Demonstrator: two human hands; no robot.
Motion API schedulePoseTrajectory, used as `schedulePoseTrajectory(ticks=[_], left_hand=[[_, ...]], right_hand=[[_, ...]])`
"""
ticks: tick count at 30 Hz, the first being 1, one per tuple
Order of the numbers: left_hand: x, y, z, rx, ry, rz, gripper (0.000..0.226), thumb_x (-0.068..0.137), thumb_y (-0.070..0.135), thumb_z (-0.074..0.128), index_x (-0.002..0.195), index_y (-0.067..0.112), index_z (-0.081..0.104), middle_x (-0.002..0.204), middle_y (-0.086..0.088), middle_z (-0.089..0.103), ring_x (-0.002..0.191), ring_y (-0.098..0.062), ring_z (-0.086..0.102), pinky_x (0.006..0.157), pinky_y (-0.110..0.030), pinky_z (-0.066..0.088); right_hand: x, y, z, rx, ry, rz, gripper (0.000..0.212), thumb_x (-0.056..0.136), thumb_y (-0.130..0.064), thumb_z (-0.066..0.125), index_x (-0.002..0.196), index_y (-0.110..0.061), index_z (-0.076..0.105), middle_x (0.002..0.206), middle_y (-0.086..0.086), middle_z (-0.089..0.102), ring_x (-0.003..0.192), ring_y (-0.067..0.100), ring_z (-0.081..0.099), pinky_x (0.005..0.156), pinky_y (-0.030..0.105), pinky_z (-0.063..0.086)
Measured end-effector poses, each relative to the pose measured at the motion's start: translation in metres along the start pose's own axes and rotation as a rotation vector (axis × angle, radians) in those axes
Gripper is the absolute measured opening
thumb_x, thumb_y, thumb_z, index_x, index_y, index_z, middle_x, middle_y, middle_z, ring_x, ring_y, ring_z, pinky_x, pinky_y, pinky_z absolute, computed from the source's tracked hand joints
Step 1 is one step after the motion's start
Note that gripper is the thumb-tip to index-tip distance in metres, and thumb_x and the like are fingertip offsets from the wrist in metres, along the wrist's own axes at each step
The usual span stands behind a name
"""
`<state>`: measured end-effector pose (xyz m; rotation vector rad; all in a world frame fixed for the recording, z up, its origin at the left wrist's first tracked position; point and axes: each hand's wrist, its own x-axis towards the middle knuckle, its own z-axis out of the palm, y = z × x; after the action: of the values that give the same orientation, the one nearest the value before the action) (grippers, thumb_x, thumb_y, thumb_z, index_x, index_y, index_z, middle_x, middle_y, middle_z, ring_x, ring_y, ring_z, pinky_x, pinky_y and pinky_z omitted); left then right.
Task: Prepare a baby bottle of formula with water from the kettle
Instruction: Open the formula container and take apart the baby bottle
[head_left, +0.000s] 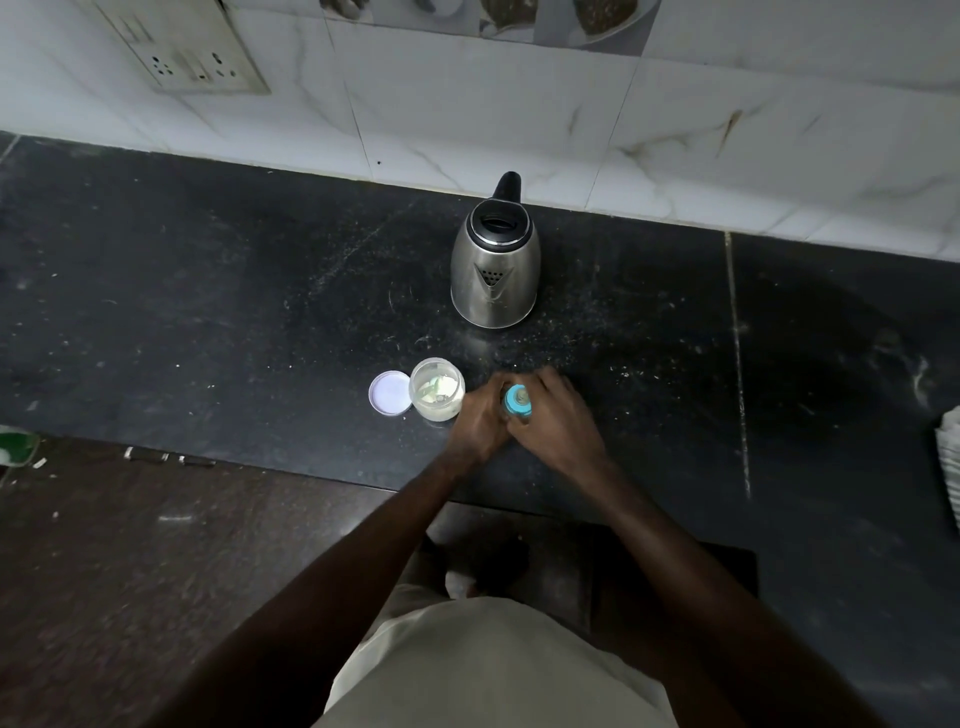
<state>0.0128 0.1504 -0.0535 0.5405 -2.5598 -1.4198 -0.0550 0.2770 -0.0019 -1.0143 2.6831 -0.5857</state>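
Note:
A baby bottle with a blue collar and teat (517, 401) stands upright on the black counter (260, 312), near its front edge. My left hand (480, 422) wraps its left side and my right hand (558, 415) wraps its right side, so the bottle's body is hidden. Just left of my hands stands an open clear jar (437, 394) with pale formula powder and a scoop inside. Its white lid (389, 393) lies flat beside it. A steel kettle (494, 262) with a black lid and handle stands behind the bottle, spout toward me.
A tiled wall with a socket plate (200, 65) runs along the back of the counter. A white stack of something (950, 467) shows at the right edge, and a green object (15, 444) at the left edge. Dark floor lies below.

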Motion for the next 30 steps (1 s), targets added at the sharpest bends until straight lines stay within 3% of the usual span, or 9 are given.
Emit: schedulePoseTrajectory(ticks=[4, 8, 14, 16, 19, 22, 24, 26, 30], left_hand=[[0.0, 0.0, -0.002, -0.002, -0.013, -0.034, 0.075, 0.074, 0.028, 0.09, 0.134, 0.008, 0.05, 0.113, -0.004, 0.074, 0.098, -0.018, 0.072, 0.081, -0.026, 0.055], [0.002, -0.002, -0.002, 0.023, -0.023, -0.051, 0.071, 0.073, 0.032, 0.092, 0.127, 0.007, 0.052, 0.108, -0.007, 0.074, 0.094, -0.023, 0.073, 0.075, -0.02, 0.049], [0.008, -0.003, -0.002, 0.065, -0.051, -0.056, 0.072, 0.071, 0.035, 0.093, 0.122, 0.005, 0.051, 0.102, -0.012, 0.074, 0.088, -0.03, 0.074, 0.071, -0.033, 0.055], [0.008, -0.003, -0.001, 0.075, -0.046, -0.059, 0.071, 0.072, 0.031, 0.092, 0.122, 0.002, 0.05, 0.103, -0.014, 0.074, 0.088, -0.031, 0.074, 0.07, -0.033, 0.054], [0.008, -0.004, -0.001, 0.078, -0.058, -0.052, 0.063, 0.076, 0.025, 0.088, 0.121, 0.002, 0.05, 0.102, -0.013, 0.073, 0.087, -0.031, 0.073, 0.071, -0.032, 0.053], [0.009, -0.004, -0.002, 0.079, -0.059, -0.061, 0.067, 0.074, 0.029, 0.09, 0.121, 0.003, 0.051, 0.102, -0.013, 0.074, 0.087, -0.031, 0.073, 0.069, -0.03, 0.051], [0.009, -0.003, -0.003, 0.079, -0.062, -0.071, 0.074, 0.072, 0.031, 0.092, 0.125, 0.002, 0.05, 0.106, -0.013, 0.074, 0.091, -0.031, 0.074, 0.071, -0.031, 0.053], [0.009, -0.003, -0.003, 0.079, -0.069, -0.062, 0.078, 0.072, 0.027, 0.091, 0.132, 0.001, 0.048, 0.11, -0.014, 0.074, 0.095, -0.03, 0.073, 0.076, -0.03, 0.053], [0.008, -0.005, -0.004, 0.066, -0.072, -0.078, 0.079, 0.072, 0.034, 0.091, 0.131, 0.006, 0.048, 0.113, -0.012, 0.074, 0.096, -0.029, 0.074, 0.08, -0.041, 0.059]], right_hand=[[0.012, -0.001, 0.0, -0.047, -0.036, 0.013, 0.049, 0.076, -0.031, 0.086, 0.116, -0.008, 0.068, 0.113, 0.012, 0.061, 0.105, 0.03, 0.062, 0.087, 0.041, 0.054], [0.021, 0.005, -0.008, -0.057, -0.121, -0.089, 0.048, 0.074, -0.022, 0.087, 0.114, -0.002, 0.071, 0.112, 0.016, 0.065, 0.1, 0.033, 0.066, 0.087, 0.038, 0.053], [0.027, 0.019, -0.022, 0.039, -0.239, -0.305, 0.051, 0.073, 0.006, 0.073, 0.123, -0.005, 0.071, 0.126, 0.013, 0.067, 0.113, 0.031, 0.061, 0.102, 0.031, 0.044], [0.023, 0.013, -0.024, 0.071, -0.265, -0.241, 0.061, 0.076, 0.001, 0.075, 0.134, -0.012, 0.064, 0.137, 0.006, 0.06, 0.122, 0.026, 0.057, 0.103, 0.038, 0.05], [0.018, 0.004, -0.023, -0.04, -0.254, -0.133, 0.064, 0.079, -0.026, 0.081, 0.138, -0.021, 0.056, 0.138, -0.002, 0.051, 0.125, 0.021, 0.051, 0.094, 0.043, 0.055], [0.021, 0.003, -0.022, -0.048, -0.244, -0.123, 0.058, 0.081, -0.016, 0.08, 0.135, -0.019, 0.059, 0.135, 0.0, 0.055, 0.124, 0.023, 0.055, 0.096, 0.04, 0.054], [0.022, 0.002, -0.023, -0.022, -0.314, -0.107, 0.077, 0.081, -0.013, 0.081, 0.15, -0.02, 0.047, 0.144, 0.001, 0.053, 0.132, 0.024, 0.052, 0.104, 0.04, 0.051], [0.021, -0.001, -0.023, -0.039, -0.339, -0.081, 0.093, 0.083, -0.024, 0.081, 0.16, -0.02, 0.029, 0.153, 0.004, 0.047, 0.138, 0.025, 0.046, 0.107, 0.045, 0.05], [0.024, -0.002, -0.026, -0.056, -0.319, -0.072, 0.086, 0.086, -0.016, 0.077, 0.157, -0.017, 0.029, 0.143, 0.018, 0.055, 0.125, 0.034, 0.059, 0.096, 0.045, 0.054]])
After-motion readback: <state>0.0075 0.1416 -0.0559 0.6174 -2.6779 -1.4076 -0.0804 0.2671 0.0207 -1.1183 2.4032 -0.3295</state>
